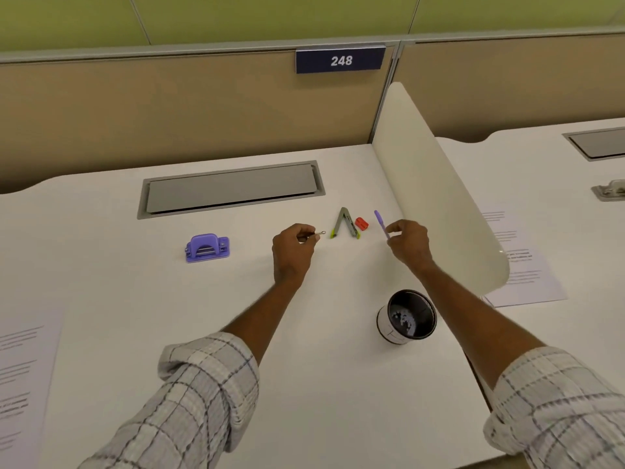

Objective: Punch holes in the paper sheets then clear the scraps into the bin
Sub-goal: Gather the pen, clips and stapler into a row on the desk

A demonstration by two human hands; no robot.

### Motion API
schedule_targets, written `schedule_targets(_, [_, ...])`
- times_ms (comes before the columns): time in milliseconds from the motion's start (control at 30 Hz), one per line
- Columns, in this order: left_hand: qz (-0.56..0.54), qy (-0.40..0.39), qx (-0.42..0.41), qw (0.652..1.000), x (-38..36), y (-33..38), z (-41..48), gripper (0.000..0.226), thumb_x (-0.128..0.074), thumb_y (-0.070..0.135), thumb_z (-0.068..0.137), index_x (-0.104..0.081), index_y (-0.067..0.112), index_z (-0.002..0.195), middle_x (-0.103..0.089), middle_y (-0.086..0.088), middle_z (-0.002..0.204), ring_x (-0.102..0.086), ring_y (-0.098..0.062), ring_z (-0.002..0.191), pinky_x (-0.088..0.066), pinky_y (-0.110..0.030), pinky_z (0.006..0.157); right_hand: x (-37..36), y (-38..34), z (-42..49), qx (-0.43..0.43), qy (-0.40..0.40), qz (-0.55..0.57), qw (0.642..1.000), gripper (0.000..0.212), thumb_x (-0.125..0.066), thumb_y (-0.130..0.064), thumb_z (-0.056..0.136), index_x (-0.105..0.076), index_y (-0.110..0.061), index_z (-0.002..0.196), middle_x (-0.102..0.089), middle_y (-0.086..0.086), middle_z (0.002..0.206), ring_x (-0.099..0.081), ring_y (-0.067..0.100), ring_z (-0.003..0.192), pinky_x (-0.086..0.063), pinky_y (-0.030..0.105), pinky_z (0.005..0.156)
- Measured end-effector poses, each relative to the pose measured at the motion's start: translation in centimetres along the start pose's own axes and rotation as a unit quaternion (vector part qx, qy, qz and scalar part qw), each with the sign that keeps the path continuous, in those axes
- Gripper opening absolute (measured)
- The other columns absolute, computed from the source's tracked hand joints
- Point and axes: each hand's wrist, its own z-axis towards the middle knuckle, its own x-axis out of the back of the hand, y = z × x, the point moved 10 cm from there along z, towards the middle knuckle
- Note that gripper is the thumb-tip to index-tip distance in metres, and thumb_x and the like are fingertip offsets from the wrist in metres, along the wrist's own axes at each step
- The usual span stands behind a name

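Purple punch (207, 248) sits untouched, left of centre on the tabletop (101, 282). A printed sheet (20, 367) lies at the near left edge, and the bin (385, 328), holding scraps (404, 319), stands near right. The left hand (294, 247) pinches a small metal piece (319, 233). The right hand (407, 242) pinches a pen (381, 223). Between the hands lie a compass (345, 223) and a red sharpener (361, 223).

Your desk (135, 299) looked smooth, matt white; its cable hatch (230, 189) was dull grey metal. Your hole punch (207, 248) and pen (381, 223) were purple plastic with a slight sheen, the small clip (319, 233) thin bright metal, the paper sheets (20, 360) matt, your sleeves (203, 384) checked woven cloth.
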Motion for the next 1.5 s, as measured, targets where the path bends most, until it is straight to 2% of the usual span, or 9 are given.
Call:
schedule_targets(400, [0.047, -0.009, 0.057, 0.997, -6.0, -2.5, 6.6, 0.016, -0.077, 0.012, 0.089, -0.077, 0.007, 0.104, -0.079, -0.006, 0.098, -0.072, -0.014, 0.087, -0.055, -0.02, 0.08, -4.3, 0.5, 3.6, 0.017, -0.024, -0.013, 0.999, 0.028, -0.055, 0.007, 0.087, -0.073, -0.006, 0.104, -0.068, 0.012, 0.112, -0.066, 0.028, 0.099, -0.045, 0.026, 0.075])
schedule_targets(500, [0.06, -0.014, 0.066, 0.996, -6.7, -2.9, 7.3, 0.018, -0.076, 0.012, 0.09, -0.076, 0.006, 0.107, -0.079, -0.007, 0.101, -0.072, -0.015, 0.09, -0.058, -0.027, 0.088, -4.6, 0.2, 3.9, 0.028, -0.02, -0.016, 0.999, 0.029, -0.052, 0.007, 0.087, -0.072, -0.006, 0.105, -0.068, 0.011, 0.109, -0.064, 0.025, 0.096, -0.045, 0.027, 0.074])
schedule_targets(667, [0.063, -0.052, 0.048, 0.996, -7.8, -2.8, 7.1, 0.039, -0.078, 0.017, 0.09, -0.07, 0.005, 0.126, -0.073, -0.01, 0.121, -0.069, -0.022, 0.111, -0.055, -0.036, 0.103, -5.1, 0.0, 3.8, 0.046, -0.032, -0.025, 0.998, 0.029, -0.058, 0.004, 0.085, -0.072, -0.01, 0.106, -0.065, 0.007, 0.112, -0.062, 0.023, 0.099, -0.046, 0.029, 0.075])
schedule_targets(767, [0.089, -0.077, 0.049, 0.992, -8.3, -2.8, 7.0, 0.051, -0.077, 0.023, 0.092, -0.062, 0.007, 0.138, -0.065, -0.01, 0.137, -0.06, -0.023, 0.126, -0.049, -0.039, 0.111, -4.5, -0.3, 3.8, 0.047, -0.029, -0.024, 0.998, 0.027, -0.064, 0.0, 0.086, -0.071, -0.011, 0.109, -0.064, 0.005, 0.119, -0.064, 0.024, 0.101, -0.055, 0.039, 0.084])
schedule_targets(933, [0.144, -0.109, 0.024, 0.983, -8.4, -3.4, 5.3, 0.049, -0.067, 0.017, 0.098, -0.055, 0.01, 0.145, -0.059, -0.008, 0.144, -0.049, -0.023, 0.137, -0.035, -0.026, 0.115, -4.0, -0.4, 3.6, 0.043, -0.038, -0.047, 0.997, 0.023, -0.067, -0.007, 0.09, -0.07, -0.015, 0.111, -0.062, 0.002, 0.127, -0.065, 0.021, 0.104, -0.056, 0.041, 0.086])
schedule_targets(1000, [0.167, -0.103, -0.003, 0.981, -6.8, -3.1, 3.8, 0.047, -0.063, 0.019, 0.1, -0.054, 0.013, 0.146, -0.058, -0.008, 0.145, -0.049, -0.023, 0.138, -0.037, -0.029, 0.115, -3.2, -1.7, 2.1, 0.055, -0.03, -0.047, 0.997, 0.022, -0.068, -0.009, 0.09, -0.07, -0.017, 0.111, -0.063, 0.001, 0.128, -0.066, 0.02, 0.102, -0.056, 0.039, 0.084])
schedule_targets(1167, [0.319, -0.142, -0.141, 0.926, -6.8, -1.7, 2.0, 0.04, -0.047, 0.015, 0.106, -0.056, 0.014, 0.145, -0.058, -0.007, 0.148, -0.048, -0.026, 0.141, -0.045, -0.041, 0.11, -2.4, -3.3, 0.2, 0.074, -0.02, -0.05, 0.996, 0.021, -0.069, -0.02, 0.093, -0.071, -0.019, 0.114, -0.064, -0.001, 0.124, -0.066, 0.018, 0.103, -0.053, 0.031, 0.077])
schedule_targets(1300, [0.374, -0.17, -0.151, 0.899, -7.7, -1.8, 3.8, 0.045, -0.038, 0.02, 0.11, -0.045, 0.019, 0.154, -0.037, -0.004, 0.165, -0.031, -0.024, 0.153, -0.033, -0.042, 0.121, -2.3, -4.4, -0.2, 0.087, -0.013, -0.039, 0.995, 0.022, -0.067, -0.021, 0.093, -0.07, -0.019, 0.115, -0.064, -0.001, 0.122, -0.067, 0.018, 0.101, -0.048, 0.027, 0.072])
schedule_targets(1500, [0.415, -0.197, -0.126, 0.879, -9.1, -2.8, 4.9, 0.051, -0.032, 0.027, 0.111, -0.026, 0.024, 0.162, -0.014, -0.005, 0.172, -0.008, -0.026, 0.161, -0.013, -0.047, 0.13, -1.8, -3.6, -1.2, 0.086, -0.02, -0.048, 0.995, 0.021, -0.066, -0.017, 0.094, -0.071, -0.019, 0.114, -0.064, -0.002, 0.125, -0.066, 0.016, 0.104, -0.052, 0.028, 0.076])
